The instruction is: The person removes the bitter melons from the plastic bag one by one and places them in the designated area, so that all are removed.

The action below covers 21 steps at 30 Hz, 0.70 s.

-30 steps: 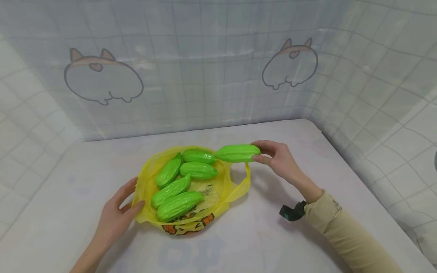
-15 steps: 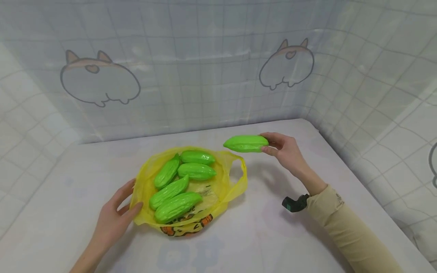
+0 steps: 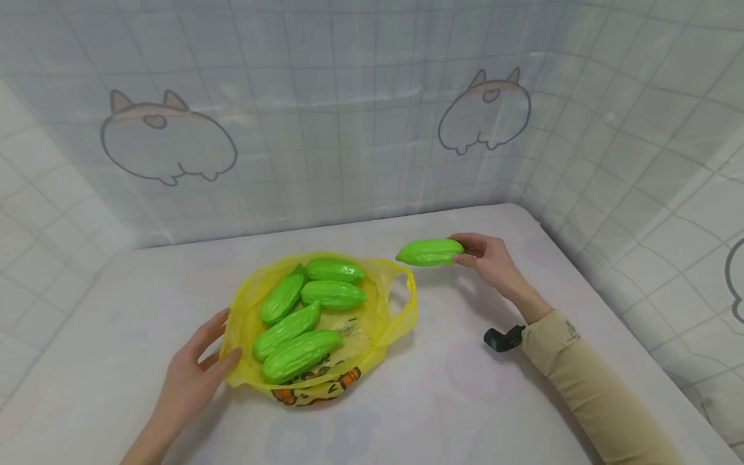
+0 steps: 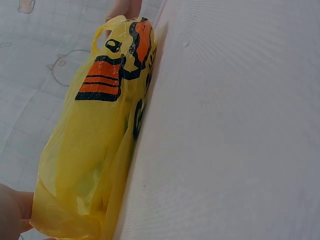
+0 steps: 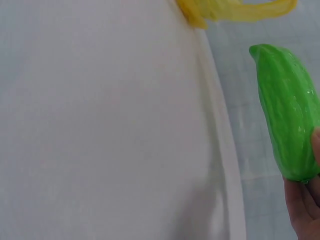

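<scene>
A green toy bitter melon (image 3: 430, 252) is held by its right end in my right hand (image 3: 491, 261), thumb in front and fingers behind. It is raised over the table, right of the yellow plastic bag (image 3: 401, 326). In the right wrist view the bitter melon (image 5: 287, 110) has a pointed free tip. Several more bitter melons (image 3: 302, 355) lie inside the spread bag. My left hand (image 3: 194, 371) grips the bag's left rim between thumb and fingers. The left wrist view has the bag (image 4: 85, 135) from its side, with part of the hand (image 4: 12, 210) at its edge.
The pale table (image 3: 418, 413) ends at a tiled-pattern curtain (image 3: 349, 129) behind and at both sides. A looped bag handle (image 3: 409, 290) sticks out to the right. A small black device (image 3: 502, 339) sits by my right cuff.
My right hand has moved right with the bitter melon, away from above the bag's right rim. First it rose, then it came down a little. The left hand stays on the bag.
</scene>
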### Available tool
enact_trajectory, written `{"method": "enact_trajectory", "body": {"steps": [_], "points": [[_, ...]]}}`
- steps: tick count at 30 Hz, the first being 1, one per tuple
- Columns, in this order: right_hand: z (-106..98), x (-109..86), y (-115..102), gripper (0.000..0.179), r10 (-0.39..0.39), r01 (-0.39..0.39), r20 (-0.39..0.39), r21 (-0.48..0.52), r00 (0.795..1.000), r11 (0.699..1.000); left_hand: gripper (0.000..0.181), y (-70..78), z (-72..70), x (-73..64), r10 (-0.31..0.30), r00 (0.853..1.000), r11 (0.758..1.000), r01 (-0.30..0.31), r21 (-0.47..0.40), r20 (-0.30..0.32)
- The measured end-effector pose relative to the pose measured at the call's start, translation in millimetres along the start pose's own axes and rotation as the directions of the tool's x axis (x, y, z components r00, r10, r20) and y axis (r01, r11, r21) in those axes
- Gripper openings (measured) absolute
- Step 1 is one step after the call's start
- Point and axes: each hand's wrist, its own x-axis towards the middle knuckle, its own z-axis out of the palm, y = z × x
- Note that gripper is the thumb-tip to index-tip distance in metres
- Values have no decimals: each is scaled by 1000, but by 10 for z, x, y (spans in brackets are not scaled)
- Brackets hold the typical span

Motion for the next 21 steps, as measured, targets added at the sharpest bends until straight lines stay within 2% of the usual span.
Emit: {"method": "enact_trajectory", "body": {"steps": [15, 21], "points": [[-42, 82, 327, 47, 80, -79, 31, -29, 996, 996, 71, -49, 29, 35, -1, 1000, 1000, 1, -9, 7], [-26, 93, 444, 49, 70, -70, 27, -6, 997, 998, 73, -66, 24, 36, -16, 1000, 1000, 16, 0, 11]]}}
